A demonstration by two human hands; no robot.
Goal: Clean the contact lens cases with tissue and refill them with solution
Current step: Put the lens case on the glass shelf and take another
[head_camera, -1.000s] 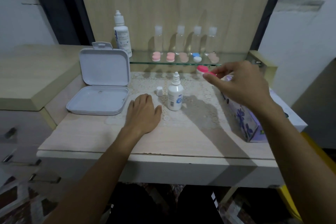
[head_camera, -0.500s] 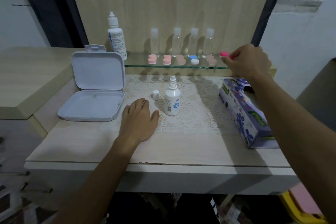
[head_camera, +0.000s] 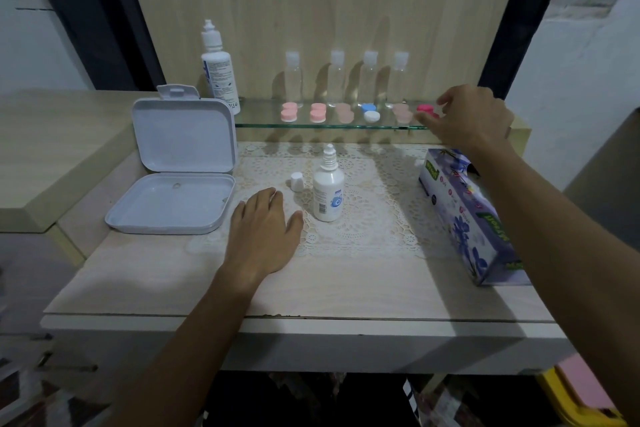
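Note:
A hot-pink lens case (head_camera: pixel 425 109) stands at the right end of the glass shelf (head_camera: pixel 263 121). My right hand (head_camera: pixel 474 118) is at it, thumb in front and index finger behind, pinching it. Several other lens cases line the shelf: pink ones (head_camera: pixel 289 112), pale ones (head_camera: pixel 344 113) and a blue-and-white one (head_camera: pixel 370 112). A small solution bottle (head_camera: pixel 328 192) stands uncapped on the lace mat, its white cap (head_camera: pixel 297 181) beside it. My left hand (head_camera: pixel 263 232) lies flat on the table, left of the bottle. The tissue box (head_camera: pixel 464 218) lies at the right.
An open white plastic box (head_camera: pixel 180 163) sits at the left of the table. A tall solution bottle (head_camera: pixel 220 74) and several clear small bottles (head_camera: pixel 293 80) stand at the back of the shelf. The table's front edge is near me.
My right hand carried the hot-pink lens case from above the table up to the right end of the glass shelf, where it now stands. My left hand stayed flat.

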